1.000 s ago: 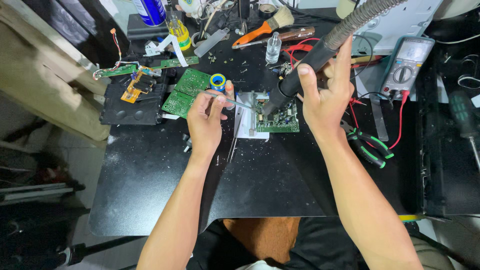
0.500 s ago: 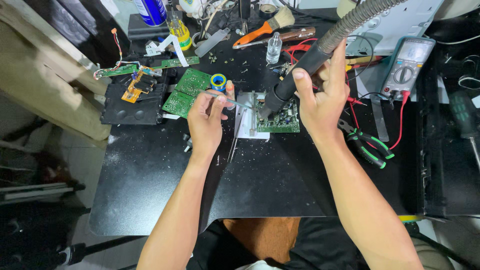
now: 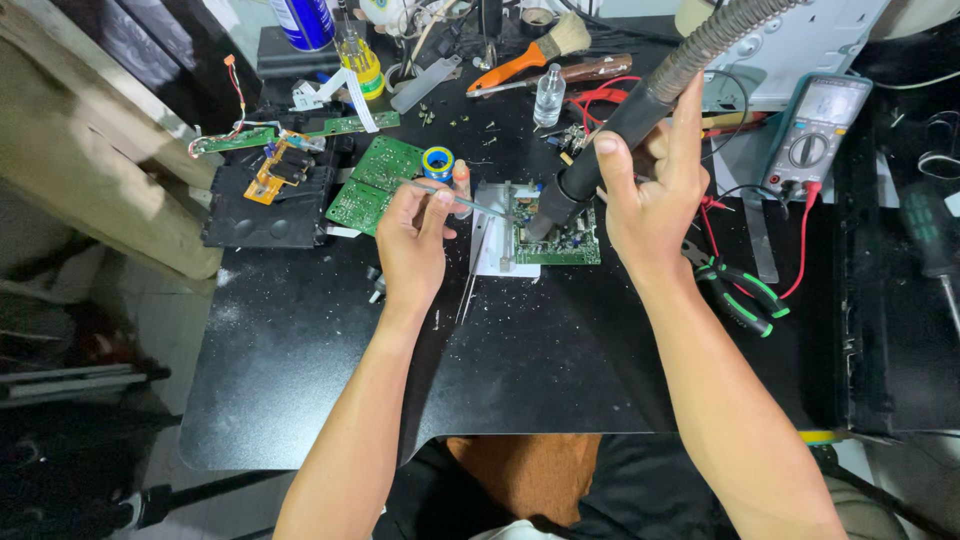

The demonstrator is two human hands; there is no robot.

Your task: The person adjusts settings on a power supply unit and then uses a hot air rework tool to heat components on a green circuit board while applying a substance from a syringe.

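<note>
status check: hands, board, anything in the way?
Right hand grips hot-air wand, nozzle down on green circuit board. Left hand holds tweezers toward it. Pliers lie clear, right of the board.

The right hand [image 3: 655,190] covers part of the hot-air wand [image 3: 600,150], whose hose leaves the top edge. The nozzle hides part of the circuit board [image 3: 560,240]; its components are too small to tell.

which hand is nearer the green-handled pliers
Right. The right hand grips the hot-air tool just up-left of the pliers, which lie beside its wrist. The left hand is across the circuit board, much farther away.
</note>
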